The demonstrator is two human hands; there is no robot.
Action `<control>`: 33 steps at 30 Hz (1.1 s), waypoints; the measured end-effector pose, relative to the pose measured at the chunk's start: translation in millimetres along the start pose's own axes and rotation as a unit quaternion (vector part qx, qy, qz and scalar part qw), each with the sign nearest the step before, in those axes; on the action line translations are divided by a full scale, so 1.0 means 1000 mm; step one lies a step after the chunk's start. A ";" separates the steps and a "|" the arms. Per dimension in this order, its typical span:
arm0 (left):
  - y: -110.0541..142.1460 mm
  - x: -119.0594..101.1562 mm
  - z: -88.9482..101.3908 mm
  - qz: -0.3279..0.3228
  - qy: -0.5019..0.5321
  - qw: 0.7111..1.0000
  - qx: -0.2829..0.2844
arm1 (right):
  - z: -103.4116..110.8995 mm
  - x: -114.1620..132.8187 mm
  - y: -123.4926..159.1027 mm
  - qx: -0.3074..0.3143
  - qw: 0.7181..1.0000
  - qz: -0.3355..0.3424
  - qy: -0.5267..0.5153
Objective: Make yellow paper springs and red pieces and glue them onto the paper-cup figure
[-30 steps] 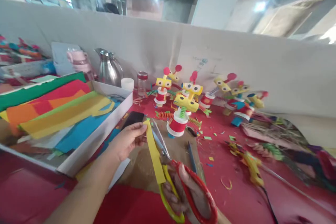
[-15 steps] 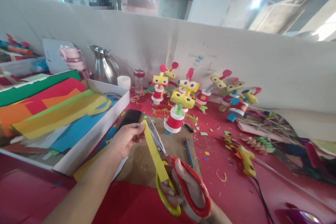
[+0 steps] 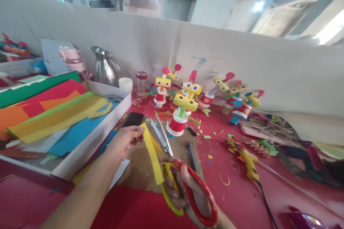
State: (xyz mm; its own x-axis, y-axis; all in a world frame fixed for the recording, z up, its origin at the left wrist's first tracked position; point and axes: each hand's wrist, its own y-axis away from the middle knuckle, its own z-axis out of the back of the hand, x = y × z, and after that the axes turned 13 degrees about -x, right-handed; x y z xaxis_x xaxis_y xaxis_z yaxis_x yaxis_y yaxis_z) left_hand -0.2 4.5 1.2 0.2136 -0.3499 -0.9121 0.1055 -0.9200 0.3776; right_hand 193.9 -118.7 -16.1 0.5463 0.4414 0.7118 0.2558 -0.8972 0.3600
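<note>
Two hands at work, lower centre of the frame. Left hand (image 3: 124,142): thumb and fingertips pinched closed on the top end of a yellow strip (image 3: 152,157). Right hand (image 3: 184,195): fingers curled through the loops of the scissors (image 3: 214,211), blades slightly parted, pointing up-left.

Strip slants down from the left hand's fingertips to near the yellow loop, over the brown board (image 3: 139,177) on the table (image 3: 236,200). More yellow shows behind its upper part; can't tell if it's joined.

Handling, by judgement: strip is probably paper or thin foam, so very light, bendy, low slip, easy to crease or tear. Best hold is a light pinch at the top end, fingertips off the blade line. Scissors look long, rigid, heavier; hold by the loops only.

White box (image 3: 92,141) sits left; nearest cup figure (image 3: 177,126) stands just beyond the blades, easily knocked.
</note>
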 end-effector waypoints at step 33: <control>0.000 0.000 0.007 -0.045 -0.046 0.987 0.150 | 0.120 0.038 0.068 -0.423 0.435 0.142 0.782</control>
State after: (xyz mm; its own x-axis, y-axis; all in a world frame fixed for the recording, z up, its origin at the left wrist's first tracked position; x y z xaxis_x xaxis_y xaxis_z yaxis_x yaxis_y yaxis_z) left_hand -6.7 3.5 0.3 0.1261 -0.2655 -0.9558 -0.1757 -0.9543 0.2419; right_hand 327.7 -164.5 -37.5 -0.9199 0.3786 0.1022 -0.3921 -0.8840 -0.2544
